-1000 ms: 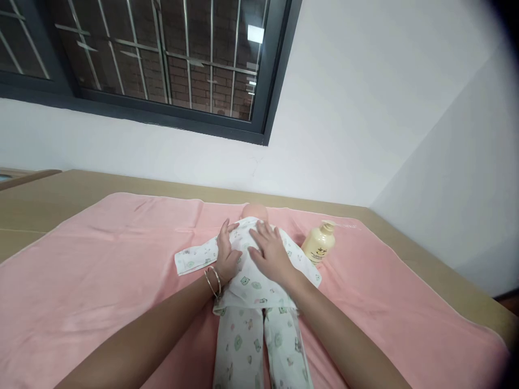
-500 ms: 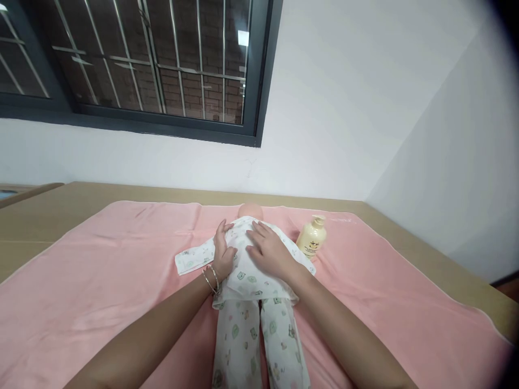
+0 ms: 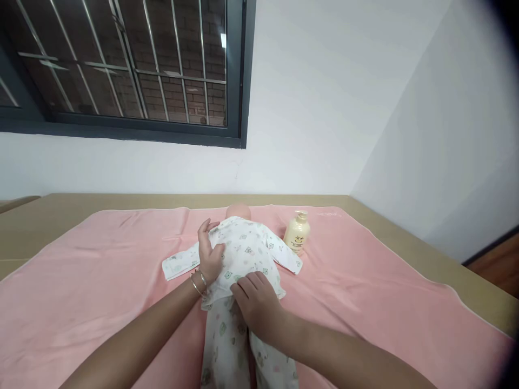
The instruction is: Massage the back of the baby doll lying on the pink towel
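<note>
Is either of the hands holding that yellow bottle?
No, the left hand and right hand are both at the patterned top, with the bottle apart from them.

**Counted Only in Ones and Twos**

Counted one left hand (image 3: 211,260) and one right hand (image 3: 257,300) near mid-frame, plus two bracelets (image 3: 193,283). Found one doll-like figure (image 3: 238,210) at centre, one printed shirt (image 3: 243,246) with two sleeves (image 3: 288,258), two trouser legs (image 3: 223,346) at bottom centre. Tallied one pump bottle (image 3: 297,232) right of centre, one pink cloth (image 3: 385,302) across the lower frame, one window (image 3: 234,81) upper left.
</note>
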Motion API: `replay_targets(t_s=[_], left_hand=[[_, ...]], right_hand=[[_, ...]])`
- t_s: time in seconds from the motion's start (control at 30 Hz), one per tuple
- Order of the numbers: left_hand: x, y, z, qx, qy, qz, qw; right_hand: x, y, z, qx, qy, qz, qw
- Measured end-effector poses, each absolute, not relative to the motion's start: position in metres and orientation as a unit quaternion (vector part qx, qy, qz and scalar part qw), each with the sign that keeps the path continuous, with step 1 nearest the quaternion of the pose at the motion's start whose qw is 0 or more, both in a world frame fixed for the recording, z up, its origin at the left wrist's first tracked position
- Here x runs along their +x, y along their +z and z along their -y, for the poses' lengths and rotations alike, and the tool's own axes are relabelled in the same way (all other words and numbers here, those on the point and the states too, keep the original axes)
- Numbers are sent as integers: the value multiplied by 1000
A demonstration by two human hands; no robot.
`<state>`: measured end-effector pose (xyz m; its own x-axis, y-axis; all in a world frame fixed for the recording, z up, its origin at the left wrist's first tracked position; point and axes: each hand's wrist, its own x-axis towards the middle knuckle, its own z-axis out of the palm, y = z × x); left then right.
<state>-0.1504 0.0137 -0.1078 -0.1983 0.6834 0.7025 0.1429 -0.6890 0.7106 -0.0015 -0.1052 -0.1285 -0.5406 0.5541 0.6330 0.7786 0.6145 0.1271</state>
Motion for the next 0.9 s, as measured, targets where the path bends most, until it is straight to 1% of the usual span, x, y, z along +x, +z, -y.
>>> replay_targets(t_s=[0.1,0.27,0.43,0.5,0.57,0.6,0.7,0.77,0.83,0.9], left_hand=[[-146,-91,-6,595,715,-313,194],[-136,-56,1,566,753,-272,195],[-121,-35,6,563,755,-258,216],[-113,-31,9,560,747,-267,240],[-100,-29,11,547,728,-283,303],[-92,-28,12,535,709,-290,358],[-64,-28,12,452,601,-304,585],[-47,-28,8,344,533,-330,699],[-34,-25,0,250,508,-349,746],[-23,-20,-10,200,512,-342,762]], right_hand=[[0,-132,101,-380,-182,867,268],[-5,-135,99,-409,-155,864,250],[-8,-133,98,-427,-156,863,222],[-10,-131,97,-432,-150,865,208],[-10,-126,97,-441,-124,868,192],[-9,-120,99,-449,-109,867,185],[-2,-92,111,-432,-70,879,188],[10,-65,120,-386,-44,898,207],[28,-37,122,-421,-27,871,253],[51,-13,111,-489,-30,803,340]])
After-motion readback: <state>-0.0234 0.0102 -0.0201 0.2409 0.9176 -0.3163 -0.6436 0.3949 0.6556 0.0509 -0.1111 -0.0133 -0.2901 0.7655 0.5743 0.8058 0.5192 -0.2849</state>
